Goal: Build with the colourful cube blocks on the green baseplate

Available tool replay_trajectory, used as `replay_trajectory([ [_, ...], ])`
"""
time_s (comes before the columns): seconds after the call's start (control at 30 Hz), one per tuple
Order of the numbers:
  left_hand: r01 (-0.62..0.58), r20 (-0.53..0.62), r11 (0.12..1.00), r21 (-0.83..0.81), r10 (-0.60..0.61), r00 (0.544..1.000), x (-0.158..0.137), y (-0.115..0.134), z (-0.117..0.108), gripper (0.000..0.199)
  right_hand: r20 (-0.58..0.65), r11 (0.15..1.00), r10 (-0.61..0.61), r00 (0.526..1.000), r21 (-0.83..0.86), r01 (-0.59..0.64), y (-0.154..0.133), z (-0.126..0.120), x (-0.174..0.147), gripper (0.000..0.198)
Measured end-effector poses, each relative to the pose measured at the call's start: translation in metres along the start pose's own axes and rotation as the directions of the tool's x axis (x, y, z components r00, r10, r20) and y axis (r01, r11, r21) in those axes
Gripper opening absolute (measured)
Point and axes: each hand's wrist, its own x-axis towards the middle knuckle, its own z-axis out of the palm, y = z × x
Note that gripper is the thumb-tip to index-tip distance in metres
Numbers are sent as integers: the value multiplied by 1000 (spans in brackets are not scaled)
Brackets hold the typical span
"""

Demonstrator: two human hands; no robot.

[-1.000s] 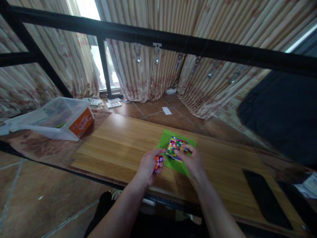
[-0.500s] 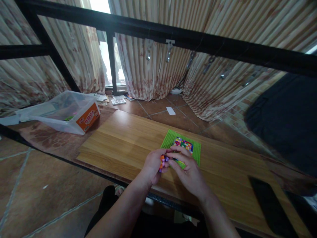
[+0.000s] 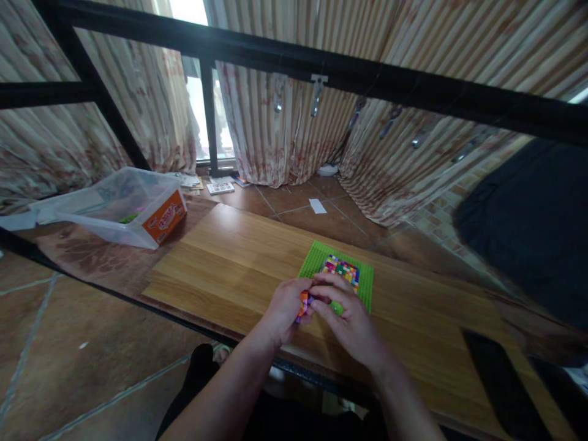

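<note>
Several small orange and purple building bricks [image 3: 303, 304] sit in the curl of my left hand [image 3: 287, 307], whose fingers close round them. My right hand [image 3: 343, 311] meets it from the right, thumb and fingers pinched on the bricks' right side. Which piece the right fingertips grip is too small to tell. Just beyond both hands lies a green studded baseplate [image 3: 366, 285], partly hidden by my right hand. A patch of many-coloured bricks [image 3: 342, 268] covers its middle.
The wooden board [image 3: 220, 257] lies under the baseplate. A clear plastic box [image 3: 114, 229] with an orange label stands at the left, a few bricks inside. A dark phone-like slab [image 3: 500, 383] lies at the right. A black metal bar [image 3: 294, 58] with hanging clips crosses above.
Both hands stay together over the board's near edge. The bricks and fingertips have shifted very slightly; the right fingers remain pinched against the bricks.
</note>
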Motion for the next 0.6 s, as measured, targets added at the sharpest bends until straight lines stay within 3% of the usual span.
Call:
replay_trajectory([
  [0.13,33,36,999,5,-33,999,-1,0,0,17,-39,1000,12,999,17,-11,1,1,0,13],
  [0.27,58,56,998,7,-59,997,0,0,1,15,-198,990,78,977,132,-53,2,2,2,14],
  [0.33,64,75,997,32,-66,995,0,1,0,15,-289,952,217,932,275,-136,4,1,3,18],
  [0.43,58,64,997,45,-60,996,0,2,-1,19,-354,823,444,823,523,-219,9,-4,5,23],
  [0.5,45,35,998,37,-46,998,1,2,-2,19,-357,746,519,777,632,-208,12,-9,5,24],
  [0.6,15,-22,999,29,-15,1000,2,1,-3,19,-361,694,559,747,697,-182,16,-18,5,24],
])
